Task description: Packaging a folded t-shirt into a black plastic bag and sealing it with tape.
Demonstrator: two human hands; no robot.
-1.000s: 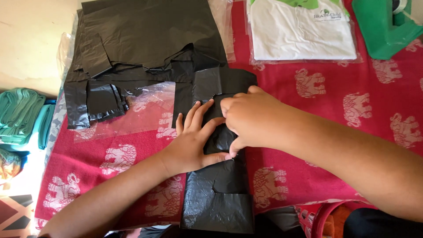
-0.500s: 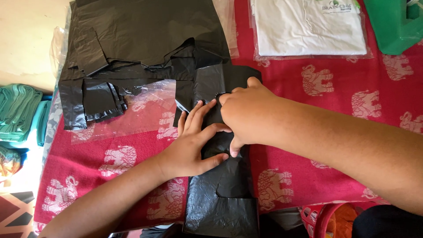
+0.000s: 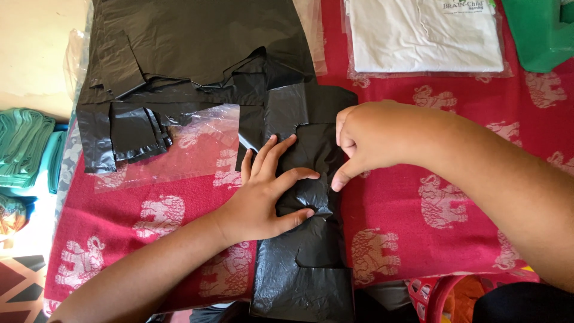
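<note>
Surface: counter under a red cloth w/ pale elephant print (image 3: pixel 454 239), takes up most of the view. Black plastic bag (image 3: pixel 308 239) lies in a long strip down the middle, near edge at the bottom of frame, far end meeting the pile of black bags (image 3: pixel 191 48) top left. Left hand (image 3: pixel 269 191) flat on the bag's mid section, fingers spread, palm down, grip released, pressing not grasping. Right hand (image 3: pixel 373 137) at the bag's right edge, fingers curled in, thumb pointing down and touching the plastic; loosely clenched, can't tell if anything is pinched inside. Clear plastic sheet (image 3: pixel 185 143) lies just left of the left hand, partly over a small folded black piece (image 3: pixel 134 131). White folded shirt in a clear sleeve (image 3: pixel 424 36) top right, green box (image 3: pixel 538 30) in the corner beside it. Room: pale floor (image 3: pixel 36 54) off the left edge, stack of teal fabric (image 3: pixel 24 149) there, red basket (image 3: pixel 442 293) at bottom right.
</note>
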